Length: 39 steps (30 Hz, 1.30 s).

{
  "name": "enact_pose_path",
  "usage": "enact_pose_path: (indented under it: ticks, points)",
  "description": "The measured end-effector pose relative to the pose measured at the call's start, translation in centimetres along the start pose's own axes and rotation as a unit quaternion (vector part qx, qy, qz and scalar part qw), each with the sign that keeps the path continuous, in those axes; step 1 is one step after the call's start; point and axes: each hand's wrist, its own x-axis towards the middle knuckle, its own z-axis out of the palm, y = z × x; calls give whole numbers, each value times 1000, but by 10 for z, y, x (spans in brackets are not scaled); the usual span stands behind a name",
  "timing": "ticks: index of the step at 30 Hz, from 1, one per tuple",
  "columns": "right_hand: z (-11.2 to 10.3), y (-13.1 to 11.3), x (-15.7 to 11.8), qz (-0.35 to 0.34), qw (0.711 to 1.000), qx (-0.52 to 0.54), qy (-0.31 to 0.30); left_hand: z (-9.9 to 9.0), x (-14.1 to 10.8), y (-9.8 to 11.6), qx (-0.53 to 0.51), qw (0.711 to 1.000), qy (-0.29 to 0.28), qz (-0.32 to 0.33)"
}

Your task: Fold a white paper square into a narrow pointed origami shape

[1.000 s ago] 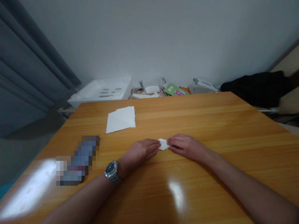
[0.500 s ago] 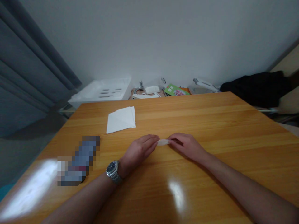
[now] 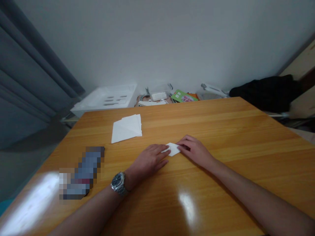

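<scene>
A small piece of folded white paper (image 3: pixel 174 149) lies on the wooden table (image 3: pixel 221 131) between my hands, its edges making a pointed shape. My left hand (image 3: pixel 149 159), with a metal watch (image 3: pixel 118 183) on the wrist, rests its outstretched, slightly spread fingers on the paper's left part, covering that end. At the paper's right corner, my right hand (image 3: pixel 195 150) pinches it between thumb and fingers. Beyond my left hand, several white paper sheets (image 3: pixel 126 128) lie overlapping on the tabletop.
A blurred-out, phone-shaped object (image 3: pixel 86 168) lies left of my left forearm. Past the table's far edge are a white foam tray (image 3: pixel 105 98), a green booklet (image 3: pixel 183 96) and assorted items. Black cloth (image 3: pixel 268 93) is heaped at the far right, and grey curtains (image 3: pixel 31 65) hang at left.
The paper has turned from a narrow, edge-on strip to a flatter, wider shape. My left fingers have moved from gripping its end to spreading over it; my right hand still pinches its corner.
</scene>
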Motion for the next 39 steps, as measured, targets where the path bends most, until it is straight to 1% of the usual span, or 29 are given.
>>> enact_pose_path:
  ticks: [4,7,9,13,16,19,23,26,28,31,35,39]
  points:
    - [2,2,0,-43,999,-16,-13,0,0,1,-17,1000,-10,-15]
    - [2,0,0,-86,995,-10,-40,-1,1,1,-23,999,-15,-20]
    - [2,-2,-1,-101,993,-6,-59,-2,1,1,-21,999,-18,-21]
    - [3,-4,-3,-109,991,-12,-75,-2,1,1,-17,1000,-17,-19]
    - [3,-5,-2,-99,992,-15,-75,-3,1,4,-17,999,-17,-26]
    - [2,-7,-1,-88,992,-21,-89,-3,2,7,-14,999,-12,-34]
    - [1,-9,3,-96,988,-48,-110,-3,4,11,-19,999,-5,-44]
    - [1,-9,6,-118,983,-76,-122,-4,5,12,-31,998,-8,-52]
    - [2,-9,6,-141,978,-93,-124,-4,6,12,-38,998,-15,-57]
    - [3,-8,5,-154,979,-90,-104,-4,8,11,-47,997,-14,-67]
    - [3,-8,3,-140,985,-56,-84,1,11,10,-70,994,14,-86]
    - [2,-10,3,-114,990,-26,-80,5,16,10,-89,989,34,-114]
